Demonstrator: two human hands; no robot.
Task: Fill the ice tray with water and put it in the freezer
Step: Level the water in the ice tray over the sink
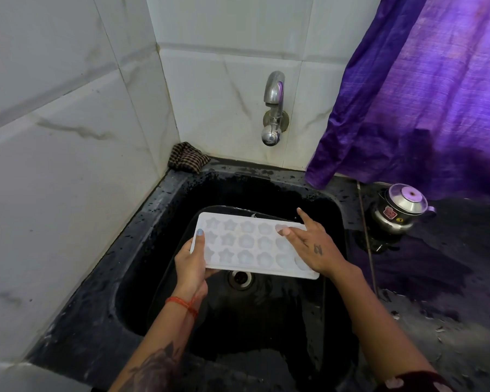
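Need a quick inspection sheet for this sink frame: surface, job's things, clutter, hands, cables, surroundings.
Surface: black sink, rim wet with droplets; drain open; dark counter to the right, also wet.
Job's things: white ice tray held over the basin, roughly level; tap on the wall, no water running.
Clutter: checked cloth in the back corner; small steel pot with lid on the counter.
Hands: left hand grips the tray's left end, thumb on top; right hand rests on the right end, fingers straight.
Cables: nothing seen.
Surroundings: white tiled walls; purple curtain at right.
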